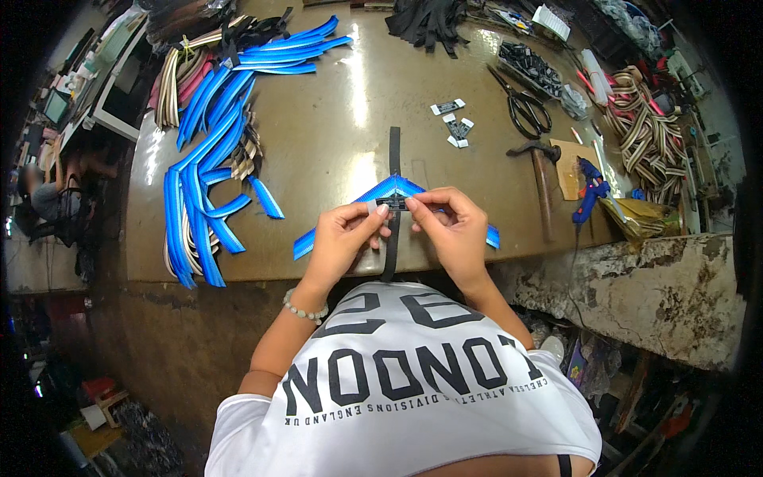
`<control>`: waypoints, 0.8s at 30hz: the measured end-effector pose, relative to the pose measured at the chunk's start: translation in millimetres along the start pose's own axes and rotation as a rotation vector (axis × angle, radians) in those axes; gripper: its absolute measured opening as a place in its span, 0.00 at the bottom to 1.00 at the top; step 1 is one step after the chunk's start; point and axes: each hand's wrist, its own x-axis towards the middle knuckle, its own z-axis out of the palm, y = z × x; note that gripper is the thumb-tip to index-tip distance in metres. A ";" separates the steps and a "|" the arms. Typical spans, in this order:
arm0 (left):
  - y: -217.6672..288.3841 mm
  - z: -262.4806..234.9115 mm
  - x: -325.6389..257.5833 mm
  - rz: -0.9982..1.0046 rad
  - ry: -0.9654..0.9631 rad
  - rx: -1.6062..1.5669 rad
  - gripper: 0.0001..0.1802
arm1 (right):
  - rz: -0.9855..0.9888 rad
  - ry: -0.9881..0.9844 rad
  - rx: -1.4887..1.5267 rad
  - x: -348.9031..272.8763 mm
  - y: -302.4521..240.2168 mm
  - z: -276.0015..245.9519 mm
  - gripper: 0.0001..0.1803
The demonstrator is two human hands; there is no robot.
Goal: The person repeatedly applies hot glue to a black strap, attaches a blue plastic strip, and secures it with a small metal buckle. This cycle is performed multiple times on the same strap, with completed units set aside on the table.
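At the bench's near edge, the left hand [343, 230] and right hand [451, 226] pinch a small dark label [395, 203] onto folded blue ribbed strap [381, 193] (crossed by a narrow black strap [393, 151]); beyond, loose blue straps [208, 151], steel scissors [524, 103].

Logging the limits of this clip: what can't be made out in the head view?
- Small label: too small, pinched between left hand and right hand.
- Black strap: lower end hidden behind the white shirt.
- Blue strap: middle covered by both hands.
- Items past the scissors: blurred at the rim.
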 end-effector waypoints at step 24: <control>-2.3 12.8 3.7 0.108 -0.059 -0.006 0.13 | 0.056 -0.399 0.192 21.4 6.7 -29.6 0.10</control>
